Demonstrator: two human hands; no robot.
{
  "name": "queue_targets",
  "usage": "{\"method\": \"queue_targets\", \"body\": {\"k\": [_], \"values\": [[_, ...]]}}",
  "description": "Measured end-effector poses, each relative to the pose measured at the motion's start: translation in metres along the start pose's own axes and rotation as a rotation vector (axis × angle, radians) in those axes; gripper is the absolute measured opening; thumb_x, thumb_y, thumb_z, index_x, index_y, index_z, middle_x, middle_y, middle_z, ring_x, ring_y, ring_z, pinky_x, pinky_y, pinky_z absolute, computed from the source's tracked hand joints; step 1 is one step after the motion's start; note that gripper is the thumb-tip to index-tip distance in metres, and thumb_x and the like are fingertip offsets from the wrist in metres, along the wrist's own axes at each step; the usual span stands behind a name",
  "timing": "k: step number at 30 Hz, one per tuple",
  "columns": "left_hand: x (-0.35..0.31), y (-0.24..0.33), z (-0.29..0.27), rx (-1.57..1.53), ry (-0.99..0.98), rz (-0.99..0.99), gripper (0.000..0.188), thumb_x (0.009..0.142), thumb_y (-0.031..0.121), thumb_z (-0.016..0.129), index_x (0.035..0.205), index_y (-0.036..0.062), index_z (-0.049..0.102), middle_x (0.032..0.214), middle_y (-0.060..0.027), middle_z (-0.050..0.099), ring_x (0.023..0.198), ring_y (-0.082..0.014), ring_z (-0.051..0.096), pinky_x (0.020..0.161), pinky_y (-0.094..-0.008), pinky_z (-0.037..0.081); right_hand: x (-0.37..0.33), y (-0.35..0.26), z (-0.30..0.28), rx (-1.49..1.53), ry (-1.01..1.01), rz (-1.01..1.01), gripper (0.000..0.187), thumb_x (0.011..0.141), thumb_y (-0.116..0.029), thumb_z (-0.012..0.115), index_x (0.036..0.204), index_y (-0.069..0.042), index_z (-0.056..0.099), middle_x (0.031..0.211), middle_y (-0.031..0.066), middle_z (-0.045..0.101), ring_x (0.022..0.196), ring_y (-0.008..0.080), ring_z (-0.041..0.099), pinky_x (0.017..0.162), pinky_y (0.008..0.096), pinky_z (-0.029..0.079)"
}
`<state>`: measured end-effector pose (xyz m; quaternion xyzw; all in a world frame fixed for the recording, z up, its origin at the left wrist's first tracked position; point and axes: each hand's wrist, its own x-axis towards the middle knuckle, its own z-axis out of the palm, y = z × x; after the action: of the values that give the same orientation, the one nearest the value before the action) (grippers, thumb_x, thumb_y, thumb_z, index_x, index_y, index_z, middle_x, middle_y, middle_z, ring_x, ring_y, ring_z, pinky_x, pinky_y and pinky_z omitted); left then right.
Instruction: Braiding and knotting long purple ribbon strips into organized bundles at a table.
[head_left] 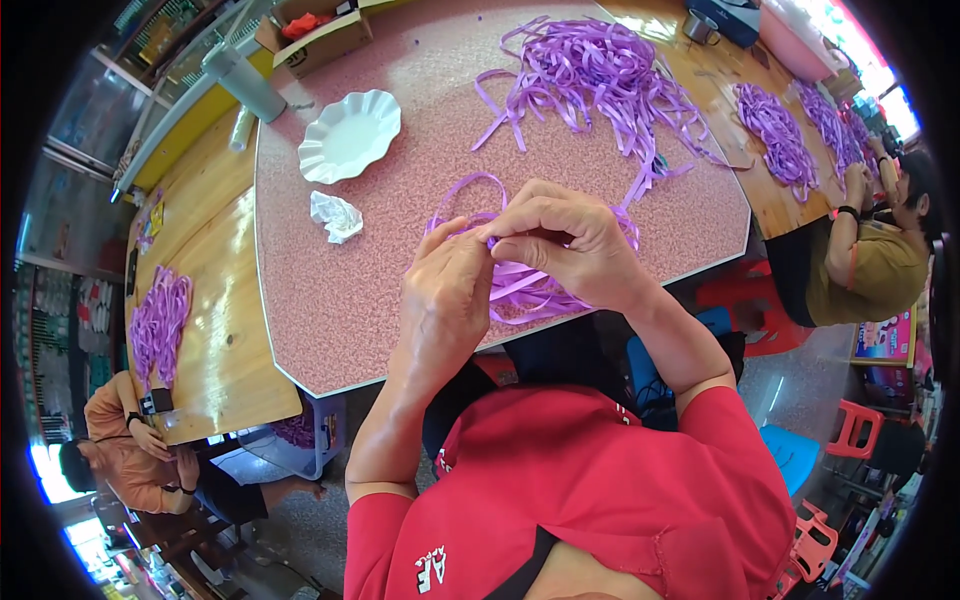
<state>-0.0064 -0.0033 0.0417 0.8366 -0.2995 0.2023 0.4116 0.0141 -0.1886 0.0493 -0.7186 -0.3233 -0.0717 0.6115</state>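
Observation:
My left hand (pixel 446 282) and my right hand (pixel 570 243) meet over the near part of the pink speckled tabletop (pixel 330 290). Both are closed, fingertips pinched together on a purple ribbon (pixel 470 180) that loops up behind them. The exact spot they pinch is mostly covered by the fingers. Under and beside my hands lies a loose heap of purple ribbon (pixel 535 290), partly hidden by them. Farther off, a large tangled pile of purple ribbons (pixel 590 75) spreads over the far right of the tabletop, some strands trailing toward my right hand.
A white scalloped dish (pixel 350 136) and crumpled tissue (pixel 336 217) lie at left, near a grey-green tumbler (pixel 243 82) and cardboard box (pixel 320 45). Co-workers sit left (pixel 130 445) and right (pixel 870 240) beside more ribbon piles (pixel 160 325). A red stool (pixel 755 305) stands below the right edge.

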Motion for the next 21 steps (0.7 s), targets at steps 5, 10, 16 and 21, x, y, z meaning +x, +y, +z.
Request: {"method": "queue_targets", "body": {"k": [5,10,16,21], "values": [[0.003,-0.002,-0.008,0.076,-0.118,0.101,0.014,0.090,0.000,0.063,0.103,-0.0055,0.064,0.092,-0.0214,0.069,0.094,-0.0388,0.068,0.093,-0.0456,0.053,-0.007,0.005,-0.002,0.152,-0.012,0.091,0.016,0.088,-0.002,0.072,0.104,-0.003,0.073,0.093,0.0051,0.065,0.085,0.0116,0.061,0.073,0.0242,0.049],[-0.005,0.010,-0.001,-0.514,-0.120,-0.406,0.022,0.099,0.011,0.061,0.115,-0.0053,0.064,0.102,-0.0123,0.071,0.101,-0.0214,0.069,0.093,-0.0348,0.052,-0.011,0.004,-0.001,0.173,0.066,0.114,0.014,0.091,-0.002,0.069,0.105,-0.001,0.072,0.094,0.0050,0.064,0.087,0.0114,0.062,0.075,0.0247,0.051],[-0.009,0.008,0.003,-1.005,-0.018,-0.597,0.022,0.100,0.012,0.061,0.116,-0.0030,0.064,0.107,-0.0056,0.067,0.097,-0.0108,0.062,0.084,-0.0243,0.049,-0.014,0.006,-0.002,0.138,0.094,0.192,0.014,0.092,-0.002,0.069,0.105,-0.001,0.072,0.096,0.0055,0.065,0.086,0.0124,0.063,0.075,0.0256,0.051],[-0.011,-0.001,0.007,-0.952,0.087,-0.576,0.019,0.097,0.009,0.066,0.112,-0.0025,0.067,0.100,-0.0026,0.065,0.094,-0.0081,0.060,0.083,-0.0230,0.048,-0.009,0.003,-0.005,-0.056,0.061,0.038,0.016,0.094,-0.001,0.065,0.108,-0.003,0.072,0.095,0.0058,0.066,0.085,0.0127,0.064,0.075,0.0264,0.051]]}}
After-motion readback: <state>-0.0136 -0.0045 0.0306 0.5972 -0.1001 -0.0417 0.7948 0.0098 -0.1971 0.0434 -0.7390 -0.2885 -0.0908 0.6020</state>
